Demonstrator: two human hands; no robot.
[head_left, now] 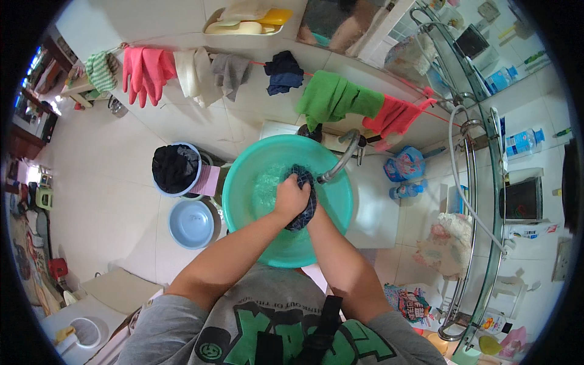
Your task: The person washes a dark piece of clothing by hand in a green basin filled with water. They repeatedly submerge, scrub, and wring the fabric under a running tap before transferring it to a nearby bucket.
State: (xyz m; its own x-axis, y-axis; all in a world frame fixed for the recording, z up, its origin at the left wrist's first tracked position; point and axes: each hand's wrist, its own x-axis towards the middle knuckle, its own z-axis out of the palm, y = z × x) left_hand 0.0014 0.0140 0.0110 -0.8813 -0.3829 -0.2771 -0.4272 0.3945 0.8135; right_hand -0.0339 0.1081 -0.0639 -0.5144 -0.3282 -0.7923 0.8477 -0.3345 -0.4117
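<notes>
Head view: a dark cloth (pixel 302 204) was being scrubbed in the teal basin (pixel 243 201), clenched by the left hand (pixel 291 198); the right hand's grip could not be told; rinsing under the tap (pixel 340 159) seemingly was called for next.

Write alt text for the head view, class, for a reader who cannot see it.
Seen from above, a person's left hand and right hand grip a dark checked cloth in a teal basin of water under a metal tap. Pink rubber gloves and cloths hang on a line across the tiled wall behind.
</notes>
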